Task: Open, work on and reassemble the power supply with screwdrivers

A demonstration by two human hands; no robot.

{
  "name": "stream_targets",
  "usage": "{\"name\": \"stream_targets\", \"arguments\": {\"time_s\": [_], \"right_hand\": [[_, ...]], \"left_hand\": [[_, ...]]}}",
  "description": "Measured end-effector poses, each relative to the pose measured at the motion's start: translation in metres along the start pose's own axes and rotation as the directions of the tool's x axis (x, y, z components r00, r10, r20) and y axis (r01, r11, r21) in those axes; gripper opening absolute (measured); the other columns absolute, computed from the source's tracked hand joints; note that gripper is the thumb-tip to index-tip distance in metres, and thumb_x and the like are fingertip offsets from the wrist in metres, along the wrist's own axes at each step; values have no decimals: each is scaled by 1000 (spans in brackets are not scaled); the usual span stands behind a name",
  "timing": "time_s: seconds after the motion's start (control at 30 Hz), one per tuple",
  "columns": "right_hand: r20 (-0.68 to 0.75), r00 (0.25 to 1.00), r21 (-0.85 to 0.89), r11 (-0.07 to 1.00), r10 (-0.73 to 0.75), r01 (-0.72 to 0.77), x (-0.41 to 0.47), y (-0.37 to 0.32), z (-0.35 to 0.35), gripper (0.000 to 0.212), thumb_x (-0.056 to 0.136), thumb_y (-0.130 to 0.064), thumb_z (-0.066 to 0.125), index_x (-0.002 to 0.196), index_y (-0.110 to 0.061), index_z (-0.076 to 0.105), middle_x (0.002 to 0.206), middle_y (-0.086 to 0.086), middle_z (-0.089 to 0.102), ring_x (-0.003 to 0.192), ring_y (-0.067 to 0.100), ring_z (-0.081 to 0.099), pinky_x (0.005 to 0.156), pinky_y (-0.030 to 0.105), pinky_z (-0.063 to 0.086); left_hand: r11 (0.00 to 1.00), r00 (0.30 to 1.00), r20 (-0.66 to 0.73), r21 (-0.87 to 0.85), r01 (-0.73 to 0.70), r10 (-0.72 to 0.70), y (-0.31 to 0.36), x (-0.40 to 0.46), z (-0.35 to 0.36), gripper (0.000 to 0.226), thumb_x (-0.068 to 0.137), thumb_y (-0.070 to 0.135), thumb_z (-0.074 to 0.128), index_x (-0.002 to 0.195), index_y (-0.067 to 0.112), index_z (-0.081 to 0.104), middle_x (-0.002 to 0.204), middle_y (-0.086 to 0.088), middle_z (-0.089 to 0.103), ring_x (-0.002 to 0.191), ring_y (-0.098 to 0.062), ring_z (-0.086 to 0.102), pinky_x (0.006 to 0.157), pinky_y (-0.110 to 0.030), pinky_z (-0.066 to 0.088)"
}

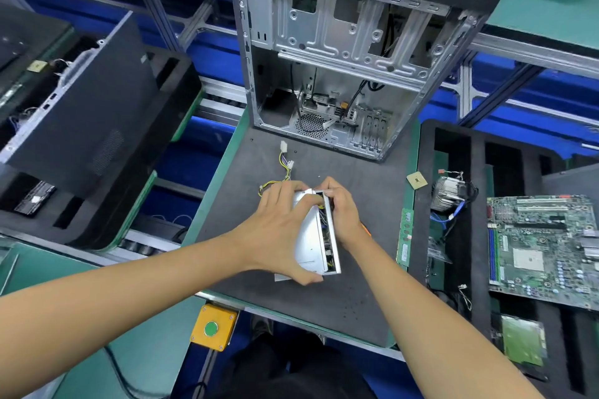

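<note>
A silver power supply (311, 236) stands tilted on the dark grey work mat (372, 285), its cover slightly apart so inner parts show along a narrow gap. My left hand (278, 230) grips its left side, thumb at the near bottom corner and fingers over the far top. My right hand (340, 207) holds the right cover edge near the far end, fingers curled at the gap. Yellow and black wires with white plugs (283, 159) trail from the far end onto the mat. An orange bit of something (365, 230) peeks out beside my right wrist; no screwdriver is plainly visible.
An open, empty computer case (340, 58) stands at the back of the mat. Right of the mat lie a memory stick (405, 236), a CPU chip (417, 180), a heatsink fan (449, 193) and a motherboard (544, 243) in a black tray. A yellow button box (214, 327) sits at the near edge.
</note>
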State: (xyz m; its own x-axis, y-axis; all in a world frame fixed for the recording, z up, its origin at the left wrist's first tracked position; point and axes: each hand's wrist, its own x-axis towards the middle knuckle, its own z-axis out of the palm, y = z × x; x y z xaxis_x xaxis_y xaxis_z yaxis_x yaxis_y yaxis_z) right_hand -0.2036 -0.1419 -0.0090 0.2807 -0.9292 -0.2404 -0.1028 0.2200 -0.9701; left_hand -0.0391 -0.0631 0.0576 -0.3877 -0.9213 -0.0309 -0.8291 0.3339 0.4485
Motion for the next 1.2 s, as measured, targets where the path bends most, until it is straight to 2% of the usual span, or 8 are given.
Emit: {"name": "stream_targets", "arguments": {"time_s": [0.17,0.33,0.47,0.6,0.7,0.9,1.13,1.2], "right_hand": [[1,1000,28,1000,9,-9,-2,3,0,22,89,-18,45,66,-20,42,63,-6,42,62,13,37,59,32,30],[-4,1000,2,1000,-9,9,-2,1,2,30,89,-14,44,62,-27,42,63,-11,41,62,9,37,61,34,30],[-24,998,-23,998,-50,50,-4,-2,4,19,86,-21,42,69,-13,44,69,-2,44,67,11,41,64,33,32],[-19,998,-45,998,-55,54,-5,-3,4,18,85,-20,42,69,-12,44,69,-2,45,66,10,42,63,32,33],[-28,997,-102,992,-76,73,-4,-3,3,22,86,-21,41,65,-21,46,68,-7,49,67,8,47,64,27,36],[-31,995,-140,986,-93,88,-3,0,0,22,89,-16,43,67,-16,49,69,-8,51,70,10,50,64,27,37],[-30,993,-148,983,-112,107,-3,-2,1,21,89,-21,40,71,-9,43,68,-6,45,69,12,45,64,34,35],[-20,992,-126,985,-121,117,-4,-5,2,20,90,-18,39,73,-8,41,70,-3,43,70,12,42,63,31,34]], "left_hand": [[997,999,31,82,-11,8,3,-1,-7,128,49,90,71,148,19,32,139,-9,31,130,-32,33,117,-43,27],[934,998,58,353,-54,36,6,3,-9,128,59,104,41,142,6,44,132,-16,43,120,-35,42,112,-49,33],[957,999,-21,289,-28,36,-6,14,-14,101,80,94,38,132,8,49,112,-6,43,101,-26,42,101,-43,39],[978,997,-51,203,-39,51,-20,18,-9,76,88,83,45,121,15,52,109,-2,39,95,-20,36,91,-36,42],[995,1000,-23,94,18,-15,-28,16,-3,75,86,84,48,126,21,48,111,4,34,100,-17,35,89,-33,43],[987,983,91,-25,162,-159,-34,13,3,90,80,88,44,143,24,37,120,11,27,112,-10,25,92,-32,42],[990,982,125,41,138,-142,-31,21,-3,73,81,84,52,124,26,42,116,4,31,108,-20,32,89,-33,41],[987,994,24,124,107,-111,-24,25,-3,62,80,80,52,112,28,39,107,4,31,96,-21,33,80,-35,44]]}}
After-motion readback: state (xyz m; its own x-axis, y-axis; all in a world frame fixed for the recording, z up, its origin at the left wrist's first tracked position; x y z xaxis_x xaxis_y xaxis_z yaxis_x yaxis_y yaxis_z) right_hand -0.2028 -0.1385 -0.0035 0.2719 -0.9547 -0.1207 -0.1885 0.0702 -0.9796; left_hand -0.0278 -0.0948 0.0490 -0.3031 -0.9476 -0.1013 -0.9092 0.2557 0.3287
